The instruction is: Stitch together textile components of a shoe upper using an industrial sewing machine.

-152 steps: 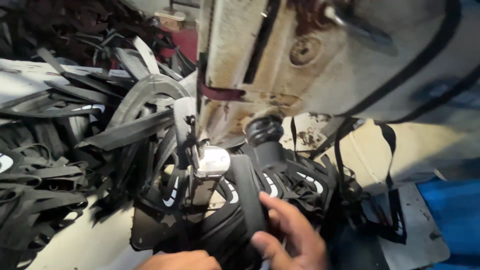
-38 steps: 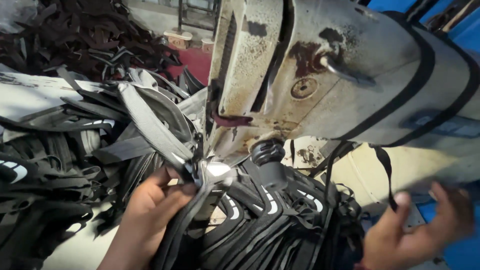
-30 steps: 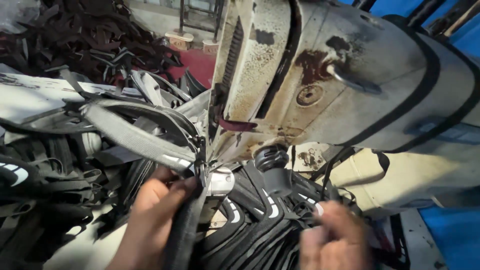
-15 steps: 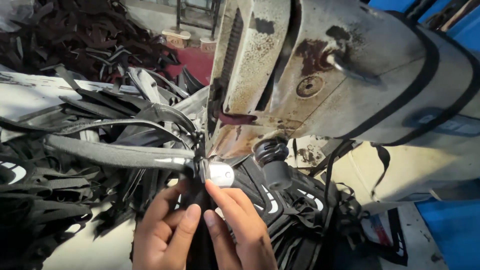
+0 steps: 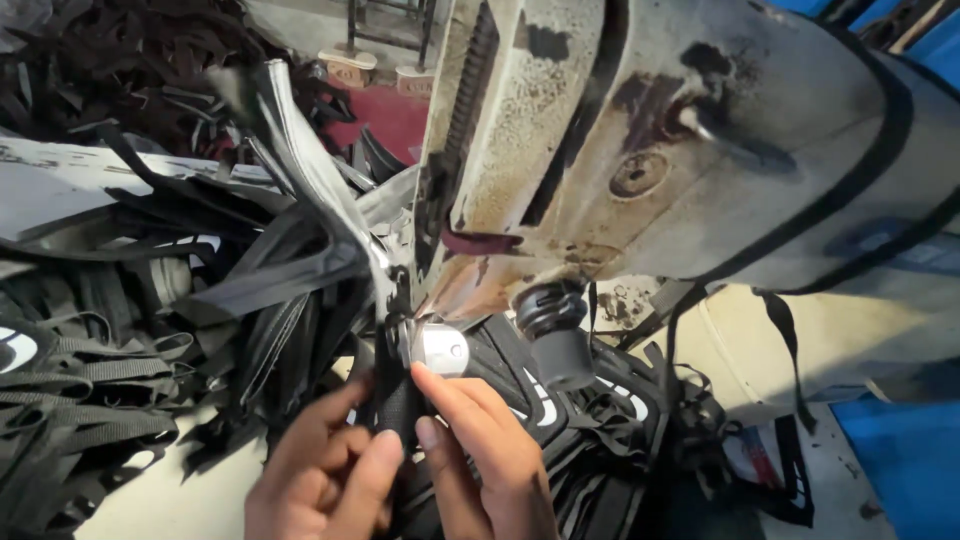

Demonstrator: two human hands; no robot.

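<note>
A worn, rust-stained cream sewing machine head (image 5: 640, 150) hangs over the table. Under its needle area sits a shiny metal presser foot (image 5: 438, 348). My left hand (image 5: 320, 475) and my right hand (image 5: 480, 450) pinch a black strap piece (image 5: 398, 400) just below that foot, fingertips close together. A long black strap (image 5: 310, 190) with a pale edge rises from the foot up and to the left, blurred.
Heaps of black straps (image 5: 110, 350) and black pieces with white markings (image 5: 560, 400) cover the table on the left and in front. A black knob (image 5: 555, 335) hangs under the machine. A blue surface (image 5: 900, 450) lies at the right. Red stools stand behind.
My right hand came in from the far right and joined the left at the presser foot. The long strap behind the foot swung from lying leftward to standing up.
</note>
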